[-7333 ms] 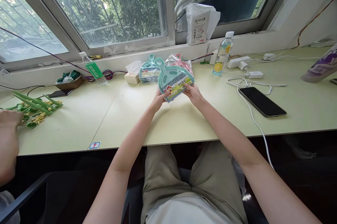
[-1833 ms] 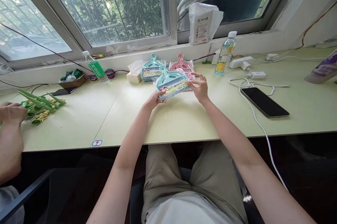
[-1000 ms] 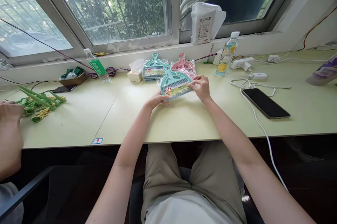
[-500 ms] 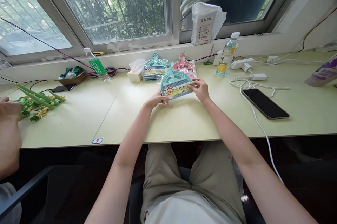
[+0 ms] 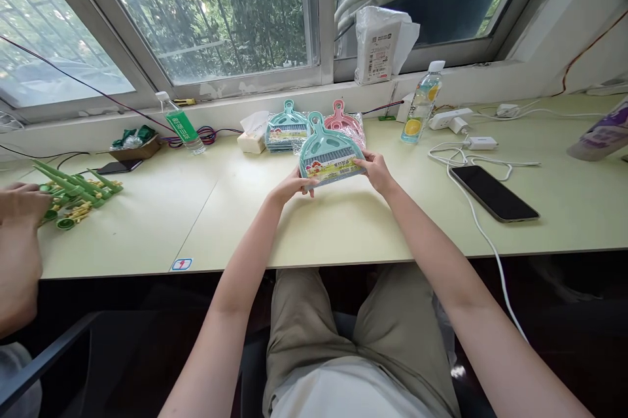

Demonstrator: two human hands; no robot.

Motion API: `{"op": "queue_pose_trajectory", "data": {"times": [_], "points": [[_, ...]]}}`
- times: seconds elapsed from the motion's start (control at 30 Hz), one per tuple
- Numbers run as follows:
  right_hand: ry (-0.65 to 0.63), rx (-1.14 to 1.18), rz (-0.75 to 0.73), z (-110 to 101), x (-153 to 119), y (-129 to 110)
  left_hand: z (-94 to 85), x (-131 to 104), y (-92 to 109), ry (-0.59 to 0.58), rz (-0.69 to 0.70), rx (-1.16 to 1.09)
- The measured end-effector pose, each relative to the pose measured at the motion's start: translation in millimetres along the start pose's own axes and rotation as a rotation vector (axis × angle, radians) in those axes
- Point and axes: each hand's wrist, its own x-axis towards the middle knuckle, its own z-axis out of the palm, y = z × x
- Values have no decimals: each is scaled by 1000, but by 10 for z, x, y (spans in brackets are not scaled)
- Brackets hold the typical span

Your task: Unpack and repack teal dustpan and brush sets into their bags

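And here are both hands on one item: the left hand (image 5: 290, 188) pinches the near-left corner of a mint-green dustpan set (image 5: 328, 150), and the right hand (image 5: 377, 173) pinches its right edge. It sits mid-scene over the tabletop (image 5: 343, 235), label facing the wearer; whether its bottom edge touches down, I can't tell.

Just beyond, one pink dustpan (image 5: 339, 116) on the right and green dustpan packaging (image 5: 287, 130) on the left, its count unclear.

To containers! Far left, one small cardboard box (image 5: 141, 152) holds green and clear crumpled pieces (image 5: 133, 137). One tissue pack (image 5: 252, 142) has tissue poking up. Two bottles flank the scene: a green-labelled bottle (image 5: 181, 125) left, a lemon-print bottle (image 5: 422, 103) right, pale liquid inside.

Over on the left, one co-worker's hand (image 5: 22, 203) is beside green plastic pieces (image 5: 78, 192).
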Motion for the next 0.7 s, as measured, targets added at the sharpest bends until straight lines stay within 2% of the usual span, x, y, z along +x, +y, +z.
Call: {"op": "queue_pose_trajectory", "data": {"times": [0.23, 0.4, 0.53, 0.7], "points": [[70, 117, 54, -4, 27, -4, 53, 47, 38, 21, -29, -111], [152, 142, 40, -19, 52, 3, 119, 16, 86, 52, 71, -90], [173, 118, 37, -13, 57, 19, 185, 49, 82, 191, 40, 19], [125, 43, 29, 35, 48, 41, 146, 137, 33, 359, 6, 25]]}}
